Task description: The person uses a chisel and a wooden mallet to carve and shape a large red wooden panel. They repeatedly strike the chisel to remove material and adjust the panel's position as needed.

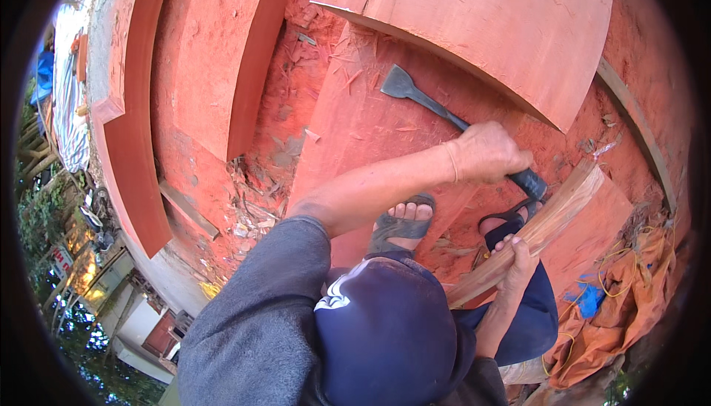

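Observation:
My left hand (489, 152), at the end of the arm reaching in from the lower left, is closed round a dark metal chisel (429, 102). Its flared flat blade points up and left over a reddish plank (348, 132), and its thick dark end sticks out past my fist. Lower right, my right hand (517, 264) is closed on the pale brown edge of a wooden board (555, 221). That board slants from my knee up to the right, with a reddish face on its far side. My palms are hidden.
A large reddish slab (481, 21) lies ahead, its cut edge near the chisel. Thick curved timbers (215, 50) stand to the left. Wood chips litter the ground. My sandalled foot (404, 224) is close below my left forearm. An orange sheet (622, 310) is crumpled at the right.

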`<state>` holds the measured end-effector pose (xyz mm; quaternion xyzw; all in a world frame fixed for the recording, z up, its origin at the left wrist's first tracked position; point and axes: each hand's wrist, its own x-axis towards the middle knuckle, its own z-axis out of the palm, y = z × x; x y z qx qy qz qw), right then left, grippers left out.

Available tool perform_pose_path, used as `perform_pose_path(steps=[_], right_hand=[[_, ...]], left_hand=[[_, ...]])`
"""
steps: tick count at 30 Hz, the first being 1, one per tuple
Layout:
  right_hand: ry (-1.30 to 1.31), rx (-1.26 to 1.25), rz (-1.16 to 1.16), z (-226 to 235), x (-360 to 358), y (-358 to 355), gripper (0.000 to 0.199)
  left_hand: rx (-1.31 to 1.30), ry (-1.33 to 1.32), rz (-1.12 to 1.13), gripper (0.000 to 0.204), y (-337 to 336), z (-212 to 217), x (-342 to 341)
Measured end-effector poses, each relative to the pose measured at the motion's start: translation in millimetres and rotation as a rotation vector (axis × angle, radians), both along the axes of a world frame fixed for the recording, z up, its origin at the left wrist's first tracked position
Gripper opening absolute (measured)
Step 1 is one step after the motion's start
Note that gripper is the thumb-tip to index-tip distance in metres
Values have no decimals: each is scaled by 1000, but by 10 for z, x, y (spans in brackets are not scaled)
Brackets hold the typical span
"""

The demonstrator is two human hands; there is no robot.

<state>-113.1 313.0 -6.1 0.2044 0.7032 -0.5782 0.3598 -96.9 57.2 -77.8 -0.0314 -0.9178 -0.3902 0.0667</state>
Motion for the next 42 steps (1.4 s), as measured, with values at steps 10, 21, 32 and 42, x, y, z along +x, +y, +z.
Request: perform_pose_path(steps=[10,21,32,42], right_hand=[[21,-21,-21,-51,191,-238,36],[146,90,237,-34,271,-368,28],[24,49,182,-63,248,-299,31],[61,10,-153,-37,88,-198,33]], left_hand=[[-31,-106,-83,16,-459,41,-69],[-14,-50,-37,14,-518,-30,-74],[-123,-226,-66,15,-593,-26,-38],[-23,-174,-26,17,-461,25,-56]])
